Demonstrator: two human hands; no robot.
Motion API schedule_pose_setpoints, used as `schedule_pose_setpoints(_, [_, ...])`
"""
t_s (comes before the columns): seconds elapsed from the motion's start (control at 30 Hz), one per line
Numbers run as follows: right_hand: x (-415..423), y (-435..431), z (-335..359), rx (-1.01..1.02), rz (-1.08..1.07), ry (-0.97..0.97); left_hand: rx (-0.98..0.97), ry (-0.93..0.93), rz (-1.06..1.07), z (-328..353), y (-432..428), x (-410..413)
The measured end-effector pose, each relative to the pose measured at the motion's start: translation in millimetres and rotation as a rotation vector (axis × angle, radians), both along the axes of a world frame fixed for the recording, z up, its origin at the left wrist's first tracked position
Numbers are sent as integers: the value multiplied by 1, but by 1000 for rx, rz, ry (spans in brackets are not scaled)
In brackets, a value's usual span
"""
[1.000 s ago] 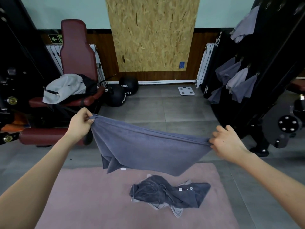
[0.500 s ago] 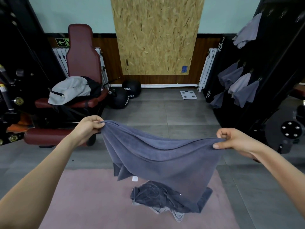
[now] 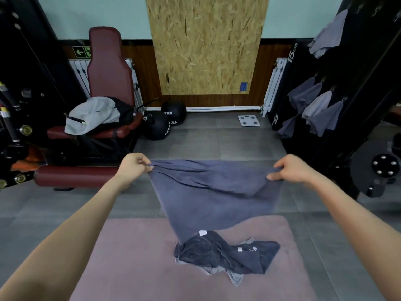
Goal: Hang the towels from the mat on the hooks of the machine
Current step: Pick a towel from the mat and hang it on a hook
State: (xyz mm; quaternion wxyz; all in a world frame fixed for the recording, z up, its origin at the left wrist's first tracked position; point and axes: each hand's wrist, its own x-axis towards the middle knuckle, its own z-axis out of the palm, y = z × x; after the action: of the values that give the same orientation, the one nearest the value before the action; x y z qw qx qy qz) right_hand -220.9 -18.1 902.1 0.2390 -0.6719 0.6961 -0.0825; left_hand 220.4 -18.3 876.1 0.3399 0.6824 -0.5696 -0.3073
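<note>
Both hands, left hand (image 3: 135,167) and right hand (image 3: 290,168), pinch the blue towel (image 3: 212,192) by its top corners, stretched above the mat (image 3: 130,257). Risk: hem drags pile (image 3: 225,255), or corner slips off hooks (image 3: 332,89) far right.

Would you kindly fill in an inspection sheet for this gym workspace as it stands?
Surface: pink mat on grey floor tiles.
Job's things: blue-grey towel held spread; dark towels heaped on mat; other towels hung on machine, right.
Clutter: jacket on red seat; two medicine balls; scale.
Hands: left hand and right hand each pinch a top corner.
Cables: nothing seen.
Surroundings: chipboard panel, radiators.
</note>
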Motion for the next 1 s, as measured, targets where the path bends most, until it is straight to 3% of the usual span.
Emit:
schedule_pose_setpoints(0.1, [-8, -9, -3, -135, -214, -269, 79, 210, 30, -5, -4, -7])
schedule_pose_setpoints(0.2, [4, -7, -1, -110, -250, -546, 113, 372, 94, -10, -10, -8])
schedule_pose_setpoints(0.37, [-4, -9, -15, -41, -493, -912, 91, 438, 271, -12, -12, 11])
schedule_pose_setpoints(0.57, [-14, -6, -41, 38, -569, -867, 233, 439, 314, -21, -6, 12])
schedule_pose_setpoints(0.73, [-20, 0, -52, 103, -437, -882, 326, 552, 365, -27, -1, 15])
schedule_pose_setpoints(0.8, [-23, 2, -56, 131, -413, -942, 346, 563, 235, -23, 6, 15])
schedule_pose_setpoints(0.9, [-23, 4, -59, 147, -414, -993, 354, 425, -3, -18, 15, 23])
schedule_pose_setpoints(1.0, [-22, 7, -59, 165, -395, -993, 376, 341, -63, -21, 19, 31])
